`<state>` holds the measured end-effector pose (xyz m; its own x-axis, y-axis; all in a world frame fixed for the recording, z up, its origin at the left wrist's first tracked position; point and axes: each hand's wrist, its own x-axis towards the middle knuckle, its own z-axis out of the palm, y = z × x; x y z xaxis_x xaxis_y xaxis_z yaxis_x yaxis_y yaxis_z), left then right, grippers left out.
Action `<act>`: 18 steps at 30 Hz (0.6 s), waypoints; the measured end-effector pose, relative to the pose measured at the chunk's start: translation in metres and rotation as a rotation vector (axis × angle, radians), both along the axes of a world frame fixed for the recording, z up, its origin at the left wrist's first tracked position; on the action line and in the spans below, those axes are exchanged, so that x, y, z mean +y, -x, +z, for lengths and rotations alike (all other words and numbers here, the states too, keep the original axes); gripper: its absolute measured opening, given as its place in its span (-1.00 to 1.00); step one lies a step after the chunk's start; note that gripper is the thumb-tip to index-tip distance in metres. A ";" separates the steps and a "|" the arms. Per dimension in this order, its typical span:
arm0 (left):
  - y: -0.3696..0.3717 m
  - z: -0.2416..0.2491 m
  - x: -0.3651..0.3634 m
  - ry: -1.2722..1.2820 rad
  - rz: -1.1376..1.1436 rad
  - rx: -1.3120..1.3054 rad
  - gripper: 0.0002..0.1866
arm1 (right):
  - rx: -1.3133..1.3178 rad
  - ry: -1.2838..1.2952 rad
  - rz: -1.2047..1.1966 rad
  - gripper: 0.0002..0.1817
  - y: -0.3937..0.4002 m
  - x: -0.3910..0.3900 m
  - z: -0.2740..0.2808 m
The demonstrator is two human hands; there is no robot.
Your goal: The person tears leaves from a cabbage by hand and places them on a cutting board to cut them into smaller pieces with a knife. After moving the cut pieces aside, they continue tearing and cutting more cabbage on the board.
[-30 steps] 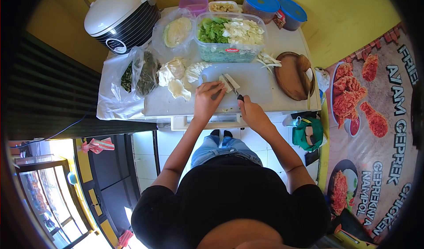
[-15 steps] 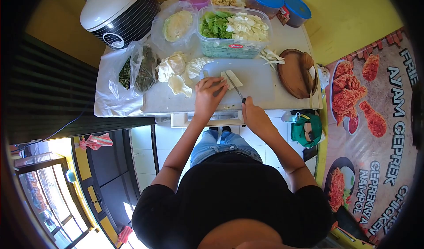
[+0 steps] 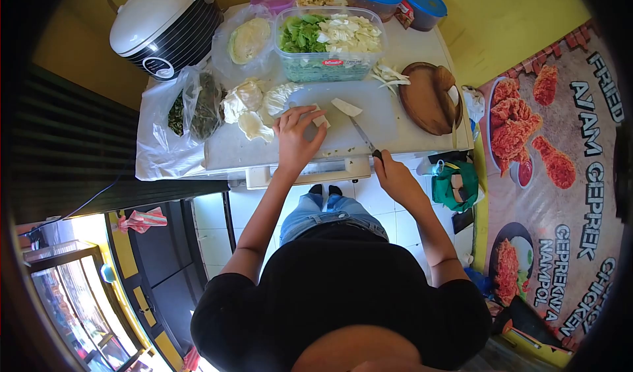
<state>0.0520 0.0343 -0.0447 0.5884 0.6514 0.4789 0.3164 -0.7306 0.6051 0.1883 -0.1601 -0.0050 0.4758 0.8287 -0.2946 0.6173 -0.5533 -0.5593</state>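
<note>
My left hand (image 3: 299, 138) rests on the cutting board (image 3: 379, 124), its fingers and thumb around a pale piece of cabbage (image 3: 320, 117). The knife (image 3: 361, 133) is in my right hand (image 3: 397, 181), gripped by its black handle at the board's front edge. Its blade points away from me and to the left. At the blade's tip lies a separate cut slice of cabbage (image 3: 346, 107). Loose cabbage leaves (image 3: 254, 125) sit just left of the board, one overlapping its edge.
Behind the board stands a clear container (image 3: 330, 68) of chopped greens and cabbage. Half a cabbage (image 3: 249, 41) lies in plastic, near a rice cooker (image 3: 165, 26). A plastic bag (image 3: 165, 154) of leaves is at left; a wooden mortar (image 3: 422, 101) and pale strips (image 3: 390, 76) at right.
The knife has moved right, away from my left hand, and a slice now lies apart at its tip. My left hand keeps the other piece. The view has shifted slightly.
</note>
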 end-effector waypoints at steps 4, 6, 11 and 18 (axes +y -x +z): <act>-0.009 0.007 0.009 -0.096 -0.182 0.084 -0.71 | -0.019 -0.087 -0.099 -0.64 -0.014 -0.010 -0.012; -0.018 0.006 0.016 -0.141 -0.251 0.116 -0.69 | 0.003 -0.115 -0.118 -0.64 -0.013 -0.008 -0.011; -0.027 -0.007 0.021 -0.221 -0.343 0.258 -0.61 | 0.148 -0.086 -0.171 -0.62 -0.011 0.013 -0.002; -0.019 -0.003 0.007 -0.184 -0.299 0.277 -0.60 | 0.049 -0.173 -0.102 -0.61 -0.015 0.032 -0.018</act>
